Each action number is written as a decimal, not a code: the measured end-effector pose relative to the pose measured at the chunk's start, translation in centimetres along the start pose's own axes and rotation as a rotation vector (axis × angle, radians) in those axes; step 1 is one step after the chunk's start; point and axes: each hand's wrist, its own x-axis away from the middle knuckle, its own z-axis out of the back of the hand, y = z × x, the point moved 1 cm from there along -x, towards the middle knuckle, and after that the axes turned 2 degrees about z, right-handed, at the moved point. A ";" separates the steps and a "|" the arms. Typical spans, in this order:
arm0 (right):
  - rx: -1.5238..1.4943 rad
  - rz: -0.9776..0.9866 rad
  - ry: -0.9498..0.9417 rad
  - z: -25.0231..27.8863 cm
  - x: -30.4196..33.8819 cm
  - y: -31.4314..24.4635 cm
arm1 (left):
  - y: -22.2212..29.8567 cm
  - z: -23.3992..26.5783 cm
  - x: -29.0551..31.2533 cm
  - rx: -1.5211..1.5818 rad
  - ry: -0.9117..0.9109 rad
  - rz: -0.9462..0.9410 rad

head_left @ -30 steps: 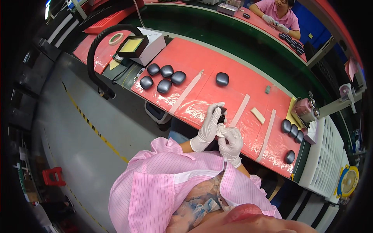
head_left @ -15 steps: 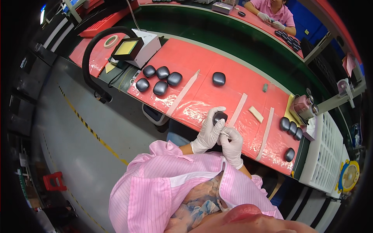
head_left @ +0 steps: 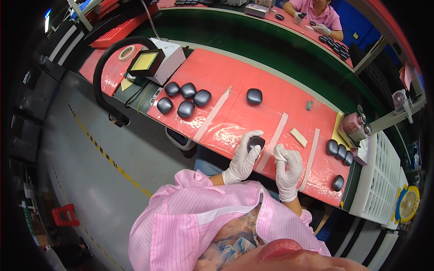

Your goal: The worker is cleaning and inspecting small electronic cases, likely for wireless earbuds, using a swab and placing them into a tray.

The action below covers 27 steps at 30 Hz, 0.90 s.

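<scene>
My left hand (head_left: 239, 166), in a white glove, grips a dark grey rounded case (head_left: 256, 143) above the near edge of the red-covered bench. To its right, my gloved right hand (head_left: 290, 175) is raised apart from the case. Its fingers are pinched on a small white cloth (head_left: 280, 154), partly hidden by the glove. Beyond my hands lies a single matching case (head_left: 254, 96). Several more cases (head_left: 186, 109) sit in a cluster at the left, beside a pale tape strip (head_left: 212, 114).
At the right stand a row of three cases (head_left: 332, 147), another case (head_left: 337, 182) and metal-topped bottles (head_left: 354, 123). A beige block (head_left: 298, 137) lies between tape strips. A black hose (head_left: 96, 81) arches at the left. Across the green conveyor (head_left: 235, 31), a co-worker (head_left: 318, 18) handles small dark parts.
My right hand has moved away from the case to the right, with the white cloth in its fingers. My left hand still holds the case, shifted slightly. The co-worker's hands have moved apart.
</scene>
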 end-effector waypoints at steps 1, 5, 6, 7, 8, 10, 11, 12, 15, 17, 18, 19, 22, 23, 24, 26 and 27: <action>0.216 0.164 -0.019 0.8 -0.8 -0.3 | 0.1 -0.3 -0.2 0.011 -0.030 0.036; 0.492 0.153 -0.261 1.2 -1.6 0.2 | -0.7 0.3 0.0 0.131 0.012 0.056; 0.380 0.096 -0.302 1.6 -1.5 1.2 | -0.7 0.1 -0.7 0.278 0.000 0.160; 0.320 0.077 -0.290 1.7 -2.0 1.0 | 0.4 0.0 -1.4 0.412 -0.020 0.283; 0.390 0.112 -0.322 1.5 -2.5 0.5 | 1.6 0.1 -2.6 0.415 -0.091 0.307; 0.465 0.142 -0.342 1.2 -3.1 0.4 | 3.2 -1.3 -6.2 0.355 -0.168 0.199; 0.470 0.189 -0.377 0.9 -3.2 1.1 | 3.8 -2.3 -8.2 0.299 -0.222 0.136; 0.473 0.235 -0.413 0.8 -3.5 1.6 | 4.9 -3.3 -9.7 0.300 -0.285 0.127; 0.480 0.287 -0.470 0.8 -5.4 2.5 | 2.9 -4.6 -12.8 0.333 -0.369 0.059; 0.495 0.276 -0.460 0.8 -6.7 3.1 | 1.1 -4.6 -13.1 0.324 -0.303 0.092; 0.451 0.251 -0.408 0.8 -7.0 3.7 | 0.7 -4.5 -13.1 0.347 -0.280 0.168; 0.400 0.227 -0.362 0.7 -7.2 4.2 | 1.1 -4.5 -13.1 0.447 -0.247 0.189; 0.363 0.212 -0.359 0.9 -7.1 3.9 | 0.6 -4.2 -13.6 0.329 -0.201 0.229; 0.359 0.209 -0.359 0.9 -7.1 3.5 | 0.6 -4.2 -13.7 0.349 -0.234 0.286; 0.340 0.191 -0.368 0.9 -7.2 2.9 | 0.5 -4.1 -13.7 0.370 -0.268 0.342; 0.308 0.167 -0.417 1.2 -7.0 2.8 | 0.0 -4.1 -13.5 0.370 -0.301 0.348; 0.310 0.166 -0.414 1.2 -7.1 2.9 | 0.0 -4.1 -13.5 0.374 -0.318 0.358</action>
